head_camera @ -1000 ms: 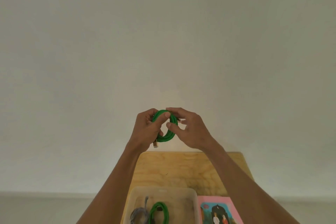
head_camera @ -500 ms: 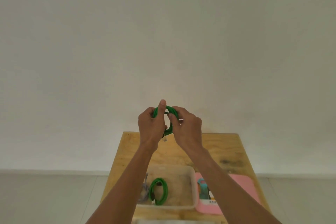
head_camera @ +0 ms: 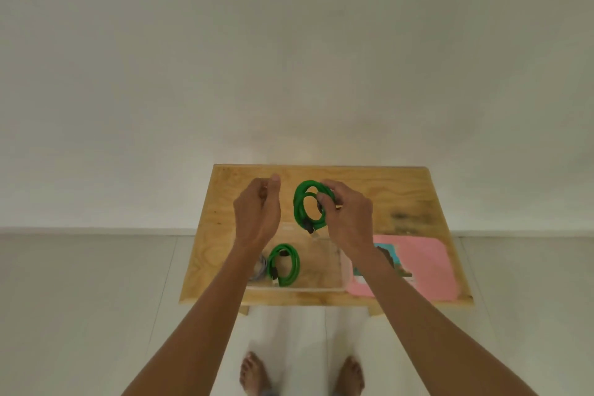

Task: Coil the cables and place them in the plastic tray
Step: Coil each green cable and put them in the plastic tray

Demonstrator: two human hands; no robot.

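Head view: right hand (head_camera: 348,215) pinches the green coil (head_camera: 309,206) at its right side, thumb and fingers (head_camera: 324,199) closed around the bundled loops, prob. so the turns don't spring apart. Coil is held upright in the air above the surface (head_camera: 401,193), over the far end of the clear plastic tray (head_camera: 334,270); one dark connector hangs at the bottom of the loop. That height and spot fit a drop into the tray, which looks like the next step, not yet done.

Left hand (head_camera: 257,212) is off the coil, just beside it to the left, thumb up, fingers loosely curled and grasping nothing I can see. Seems free to steady or guide.

Tray sits near the front edge of the surface, w/ a second green coil (head_camera: 284,264) already lying flat in it and a grey cable (head_camera: 261,267) at its left, partly hidden by the left forearm. So approx. two cables stowed, this one pending. Pink book (head_camera: 424,264) lies right of the tray, touching or nearly so; can't tell which. Bare feet (head_camera: 255,373) show on the floor below.
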